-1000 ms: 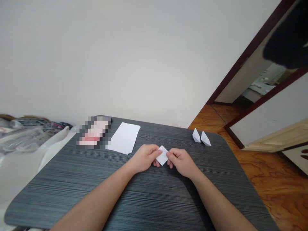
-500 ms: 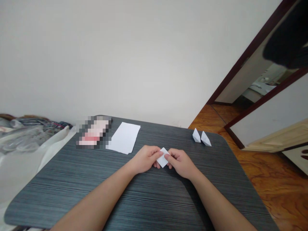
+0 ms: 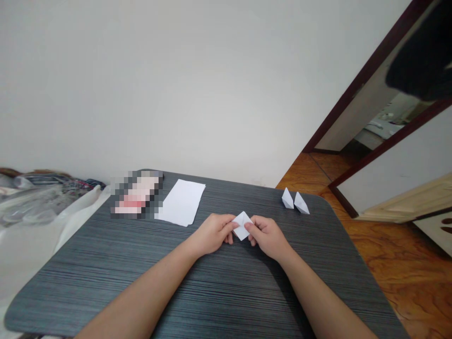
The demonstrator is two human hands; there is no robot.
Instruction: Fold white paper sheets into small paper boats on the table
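Your left hand (image 3: 212, 231) and right hand (image 3: 267, 235) both pinch the small folded paper piece (image 3: 242, 224) just above the worktop (image 3: 212, 292), steadying opposite corners so its creases stay aligned.

Folded paper (image 3: 243, 225) now spread wider between the hands than a second ago: earlier a small closed diamond, now opened into a broader kite shape with a centre crease showing. Left hand (image 3: 213, 233) and right hand (image 3: 266, 235) shifted slightly away from the body across the counter (image 3: 226, 292), fingertips pinching the side corners and drawn a little apart. Paper tip raised slightly higher.
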